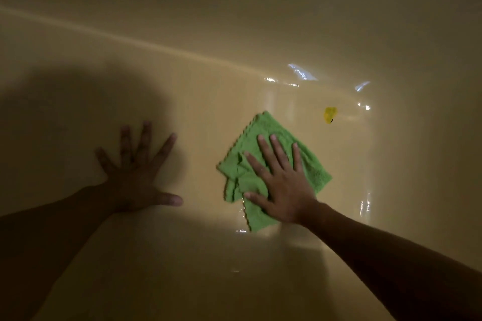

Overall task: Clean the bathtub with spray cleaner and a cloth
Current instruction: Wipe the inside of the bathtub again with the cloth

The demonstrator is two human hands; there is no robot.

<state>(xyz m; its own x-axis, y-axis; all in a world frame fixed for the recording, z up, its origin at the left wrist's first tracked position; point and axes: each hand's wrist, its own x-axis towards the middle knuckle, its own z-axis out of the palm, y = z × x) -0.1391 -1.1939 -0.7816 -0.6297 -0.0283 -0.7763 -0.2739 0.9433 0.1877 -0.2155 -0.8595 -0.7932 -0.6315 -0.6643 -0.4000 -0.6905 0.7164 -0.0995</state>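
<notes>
Right hand [283, 185] flat, fingers straight, presses green cloth [263, 164] onto bathtub [208, 91] floor; left hand [135, 172] splayed, holds nothing.

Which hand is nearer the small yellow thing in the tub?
Right. The right hand presses the green cloth below-left of the yellow thing; the left hand rests farther left.

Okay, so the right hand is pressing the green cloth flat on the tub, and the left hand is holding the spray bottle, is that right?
Not quite. The left hand holds nothing: the head view shows it lying flat, fingers spread, on the bare tub surface. The rest stands: the right hand presses the green cloth flat on the tub.
</notes>
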